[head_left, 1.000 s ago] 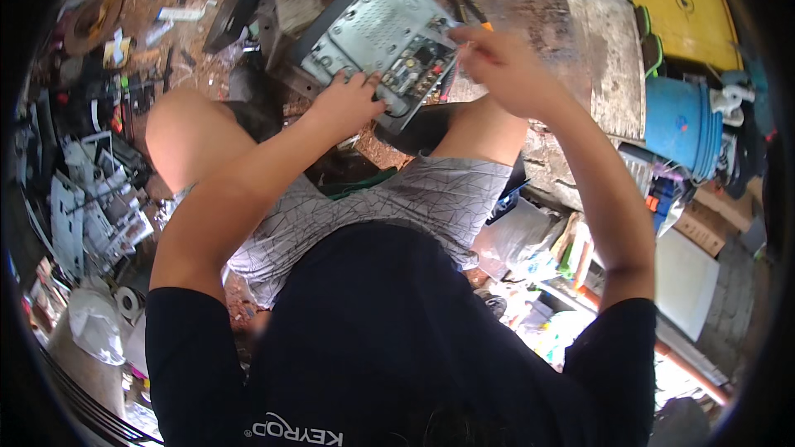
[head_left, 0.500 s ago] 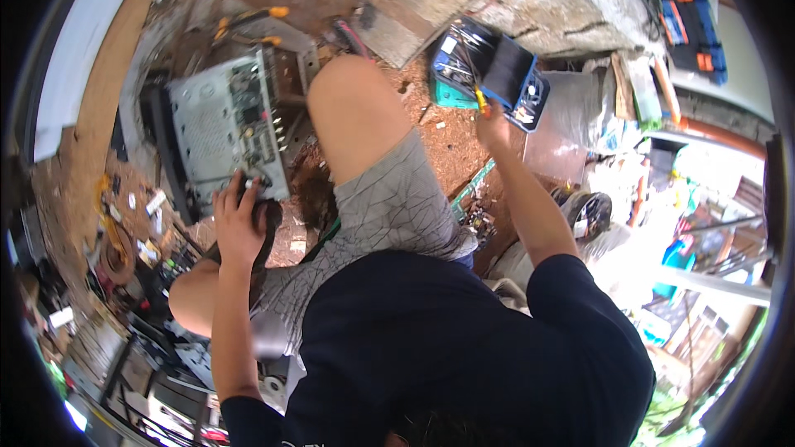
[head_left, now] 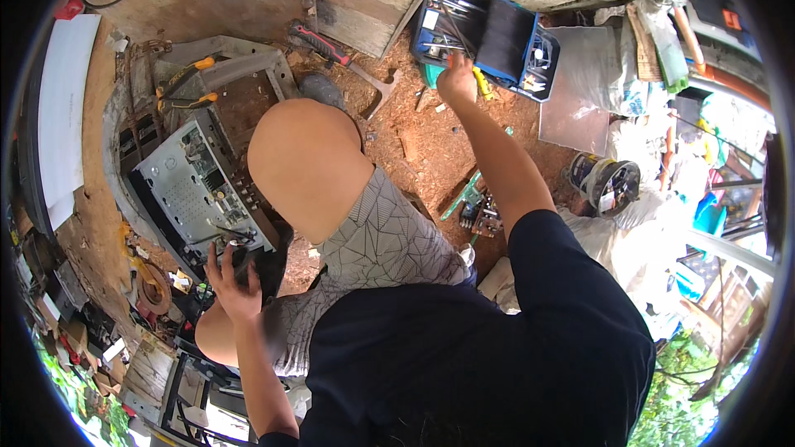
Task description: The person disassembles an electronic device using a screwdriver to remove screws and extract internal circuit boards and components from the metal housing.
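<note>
An opened metal electronics chassis (head_left: 178, 186), with a circuit board and wires inside, sits tilted at the left. At its near corner my left hand (head_left: 233, 285) has its fingers apart, with the fingertips by the dark cables; whether they touch is unclear. My right hand (head_left: 457, 83) reaches to the near edge of an open blue-and-black tool case (head_left: 507, 37) full of small tools. Its fingers are curled closed, and what they hold, if anything, is hidden. Just right of that hand lies a yellow-handled screwdriver (head_left: 483, 84).
A claw hammer (head_left: 331, 48) lies beyond my knee, and yellow-handled pliers (head_left: 186, 87) rest beyond the chassis. Circuit board pieces (head_left: 482, 217) lie on the dirt floor. A black spool (head_left: 609, 186) stands at the right, near plastic bags (head_left: 625, 240). Scrap crowds the left.
My right hand has let go of the yellow-handled screwdriver and shifted left along the case's edge. My left hand's fingers have spread. The whole view has shifted.
</note>
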`<act>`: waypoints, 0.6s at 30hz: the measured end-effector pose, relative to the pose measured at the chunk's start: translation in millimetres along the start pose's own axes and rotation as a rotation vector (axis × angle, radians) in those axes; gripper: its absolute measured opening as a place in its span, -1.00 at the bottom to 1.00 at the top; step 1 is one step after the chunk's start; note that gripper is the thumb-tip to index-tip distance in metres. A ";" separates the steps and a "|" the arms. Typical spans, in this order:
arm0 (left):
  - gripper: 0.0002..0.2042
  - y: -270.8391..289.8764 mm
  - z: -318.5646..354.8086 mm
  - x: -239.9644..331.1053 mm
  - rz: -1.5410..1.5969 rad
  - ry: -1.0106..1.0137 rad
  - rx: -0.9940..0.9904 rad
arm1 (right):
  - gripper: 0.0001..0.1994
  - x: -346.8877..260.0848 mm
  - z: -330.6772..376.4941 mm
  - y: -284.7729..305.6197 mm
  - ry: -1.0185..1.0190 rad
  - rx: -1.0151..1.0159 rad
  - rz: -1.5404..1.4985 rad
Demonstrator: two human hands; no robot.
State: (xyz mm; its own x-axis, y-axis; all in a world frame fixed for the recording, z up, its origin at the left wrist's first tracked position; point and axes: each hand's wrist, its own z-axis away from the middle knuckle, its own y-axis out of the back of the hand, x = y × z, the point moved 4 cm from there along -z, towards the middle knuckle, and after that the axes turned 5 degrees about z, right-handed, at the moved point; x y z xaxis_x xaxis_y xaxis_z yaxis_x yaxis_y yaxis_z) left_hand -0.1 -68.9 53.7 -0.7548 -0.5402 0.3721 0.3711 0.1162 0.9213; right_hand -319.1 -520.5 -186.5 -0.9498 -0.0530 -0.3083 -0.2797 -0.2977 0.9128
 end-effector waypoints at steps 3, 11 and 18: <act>-0.50 3.6 -0.1 -4.5 -0.032 0.049 -0.004 | -0.50 -6.2 -26.7 17.4 -0.057 0.023 0.002; -0.49 -5.8 2.9 -15.2 -0.009 0.102 -0.037 | -0.47 2.4 -65.6 29.2 -0.211 0.070 0.178; -0.46 -1.4 5.3 -12.0 -0.075 0.091 -0.010 | -0.44 -108.7 -0.3 -11.7 0.491 0.029 0.191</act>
State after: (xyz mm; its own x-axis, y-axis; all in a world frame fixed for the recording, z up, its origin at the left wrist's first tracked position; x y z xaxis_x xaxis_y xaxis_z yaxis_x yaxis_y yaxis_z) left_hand 5.6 -58.2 48.5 -0.7285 -0.6206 0.2902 0.3214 0.0646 0.9448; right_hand -212.5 -511.5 -163.7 -0.8086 -0.5462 -0.2188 -0.1183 -0.2133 0.9698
